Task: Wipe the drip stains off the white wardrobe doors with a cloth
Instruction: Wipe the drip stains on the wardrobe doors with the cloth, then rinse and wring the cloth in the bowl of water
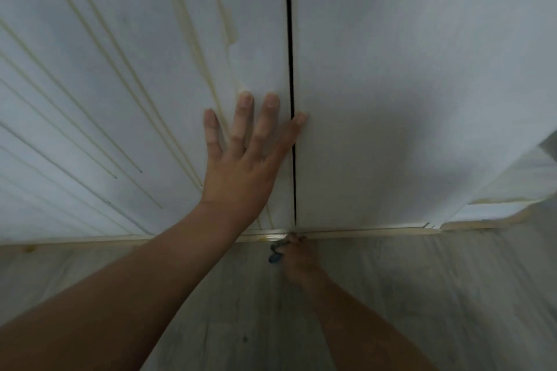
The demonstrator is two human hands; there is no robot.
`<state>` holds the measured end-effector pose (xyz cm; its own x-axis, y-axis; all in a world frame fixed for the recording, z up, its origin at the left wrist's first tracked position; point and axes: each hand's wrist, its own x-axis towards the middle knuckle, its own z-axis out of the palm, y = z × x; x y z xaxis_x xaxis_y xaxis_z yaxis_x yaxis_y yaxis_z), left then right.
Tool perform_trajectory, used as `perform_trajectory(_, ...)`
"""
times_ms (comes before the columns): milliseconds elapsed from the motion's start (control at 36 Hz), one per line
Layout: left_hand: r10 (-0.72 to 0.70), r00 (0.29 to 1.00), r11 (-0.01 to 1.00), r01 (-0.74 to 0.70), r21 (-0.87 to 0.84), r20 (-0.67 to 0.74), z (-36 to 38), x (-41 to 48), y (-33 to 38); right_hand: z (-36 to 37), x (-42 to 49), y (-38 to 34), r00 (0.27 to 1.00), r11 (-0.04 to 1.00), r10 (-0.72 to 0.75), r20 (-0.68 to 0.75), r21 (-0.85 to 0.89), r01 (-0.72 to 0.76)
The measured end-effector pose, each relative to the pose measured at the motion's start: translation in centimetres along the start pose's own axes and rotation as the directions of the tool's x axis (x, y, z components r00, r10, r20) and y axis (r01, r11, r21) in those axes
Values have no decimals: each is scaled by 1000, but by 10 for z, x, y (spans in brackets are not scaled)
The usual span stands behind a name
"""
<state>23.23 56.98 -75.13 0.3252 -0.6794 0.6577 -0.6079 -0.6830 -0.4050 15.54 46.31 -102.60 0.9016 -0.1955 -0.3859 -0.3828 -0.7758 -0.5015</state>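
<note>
Two white wardrobe doors fill the view, split by a dark vertical gap. The left door (120, 84) carries several long yellowish drip stains (217, 90) running down to its bottom edge. The right door (407, 84) looks plain. My left hand (244, 156) lies flat with spread fingers on the left door, the thumb reaching across the gap. Down at the foot of the gap, my right hand (297, 256) grips a small dark blue-grey cloth (275, 253), pressed against the base strip; most of the cloth is hidden in the hand.
A pale wooden base strip (361, 231) runs under the doors. Grey wood-look floor (437, 295) lies below. At the right the wardrobe's corner (512, 184) ends, with a light side panel beyond it.
</note>
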Motion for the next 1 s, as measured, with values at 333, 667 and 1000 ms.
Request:
perform_trajectory(333, 185, 983, 872, -171, -459, -13, -30, -23, -26, -38, -37, 4, 892, 210, 452, 14, 970, -121)
perform_trajectory(667, 133, 291, 259, 912, -317, 947, -97, -58, 5, -172, -214, -89, 995, -338, 76, 62, 941, -33)
perform_trajectory(1000, 282, 114, -319, 948, -19, 953, -421, 223, -75, -527, -429, -258, 950, -445, 230, 209, 891, -88)
